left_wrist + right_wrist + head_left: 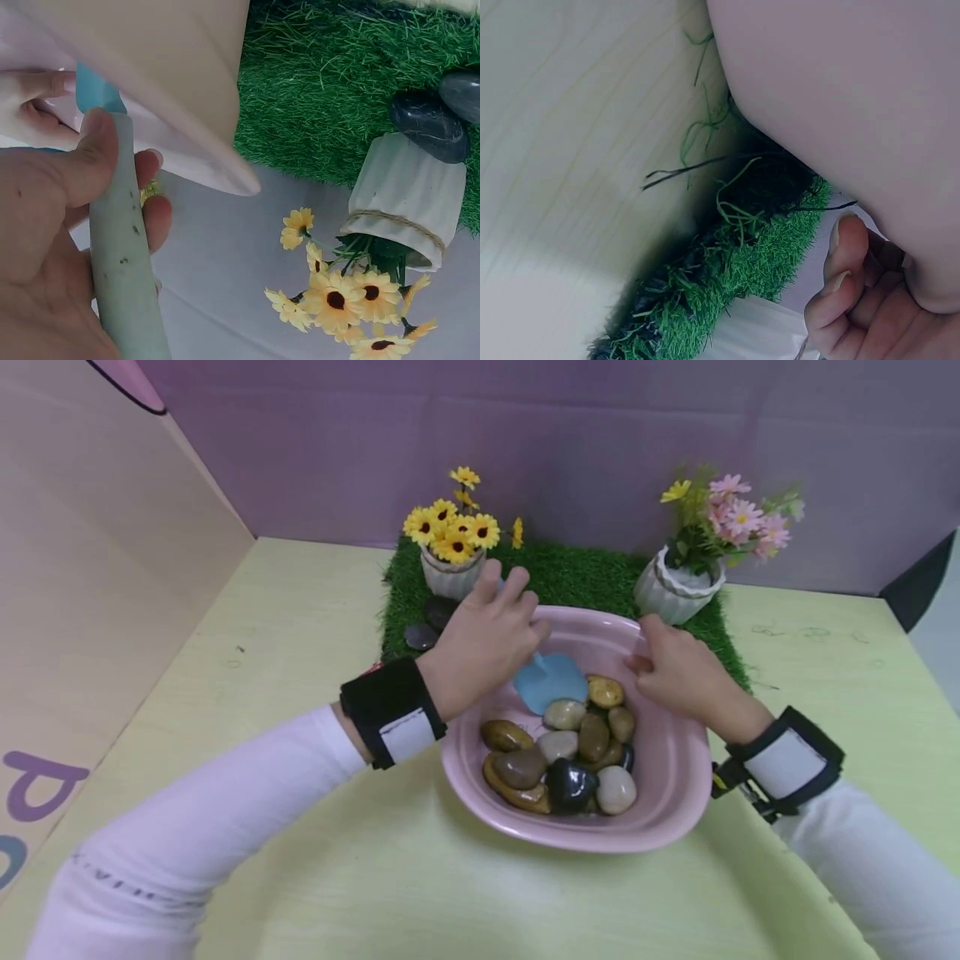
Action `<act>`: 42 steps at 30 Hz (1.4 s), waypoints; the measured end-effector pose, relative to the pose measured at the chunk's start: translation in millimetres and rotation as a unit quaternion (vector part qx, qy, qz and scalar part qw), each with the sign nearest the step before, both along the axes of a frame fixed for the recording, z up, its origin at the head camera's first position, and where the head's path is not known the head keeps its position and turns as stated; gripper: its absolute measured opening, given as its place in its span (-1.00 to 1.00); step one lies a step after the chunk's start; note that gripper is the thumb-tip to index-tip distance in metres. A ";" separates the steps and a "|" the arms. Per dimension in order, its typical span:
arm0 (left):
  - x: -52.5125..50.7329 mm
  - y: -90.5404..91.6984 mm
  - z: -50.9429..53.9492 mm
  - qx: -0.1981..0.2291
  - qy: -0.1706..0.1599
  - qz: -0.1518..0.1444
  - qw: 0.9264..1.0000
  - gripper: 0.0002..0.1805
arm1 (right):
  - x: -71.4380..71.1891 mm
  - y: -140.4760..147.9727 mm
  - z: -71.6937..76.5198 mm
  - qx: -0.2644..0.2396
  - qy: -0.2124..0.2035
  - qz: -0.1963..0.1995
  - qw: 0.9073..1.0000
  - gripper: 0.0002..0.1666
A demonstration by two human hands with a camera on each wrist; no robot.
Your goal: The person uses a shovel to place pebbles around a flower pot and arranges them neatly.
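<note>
My left hand point(480, 639) grips the pale grey-green handle point(127, 247) of a small blue shovel, its thumb lying along the handle. The shovel's flat blade point(551, 682) is tilted down inside a pink plastic basin point(678, 797), beside several wet stones point(572, 785) in brown, black, grey and cream. At the basin's far right rim, my right hand point(682, 668) holds on, thumb inside and fingers curled round the outside. Those curled fingers point(847, 292) show under the rim in the right wrist view.
The basin overlaps a mat of artificial grass point(570, 572). Behind it stand a white pot with yellow flowers point(450, 572) and another with pink flowers point(675, 589). Dark stones point(422, 637) lie left of the basin. A purple backdrop point(585, 443) rises behind the table point(300, 860).
</note>
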State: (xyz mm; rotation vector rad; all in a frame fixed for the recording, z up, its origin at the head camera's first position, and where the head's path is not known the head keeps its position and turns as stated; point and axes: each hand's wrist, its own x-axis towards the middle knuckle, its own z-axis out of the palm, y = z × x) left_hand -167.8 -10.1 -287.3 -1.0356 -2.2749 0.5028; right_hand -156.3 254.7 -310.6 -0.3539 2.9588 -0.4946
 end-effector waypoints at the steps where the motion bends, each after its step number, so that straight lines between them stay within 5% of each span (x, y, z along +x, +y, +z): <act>1: -0.4 0.4 0.0 -0.002 -0.002 -0.005 1.000 -0.81 | 0.0 -0.1 -0.1 0.000 0.000 0.000 1.000 -0.76; 7: -9.3 3.8 5.4 -0.054 -0.051 -0.022 0.997 -0.70 | -0.7 -0.2 -0.5 0.001 -0.001 0.000 1.000 -0.76; 14: -24.0 6.3 14.9 -0.121 -0.152 -0.007 0.981 -0.61 | -1.3 -0.4 -0.8 -0.001 0.000 -0.001 1.000 -0.73; 20: -39.8 3.1 11.5 -0.116 -0.165 -0.066 0.977 -0.56 | -1.5 -0.1 0.0 0.002 0.001 -0.001 1.000 -0.72; 24: -47.1 5.0 12.5 -0.138 -0.185 -0.097 0.968 -0.52 | -1.3 1.1 0.0 0.008 0.006 0.000 1.000 -0.75; 30: -47.8 7.5 15.5 -0.155 -0.218 -0.102 0.958 -0.50 | -1.0 1.7 -0.8 0.007 0.009 0.002 1.000 -0.75; 42: -48.5 6.7 13.5 -0.158 -0.242 -0.091 0.953 -0.51 | -0.7 0.7 -1.8 0.003 0.009 0.001 1.000 -0.76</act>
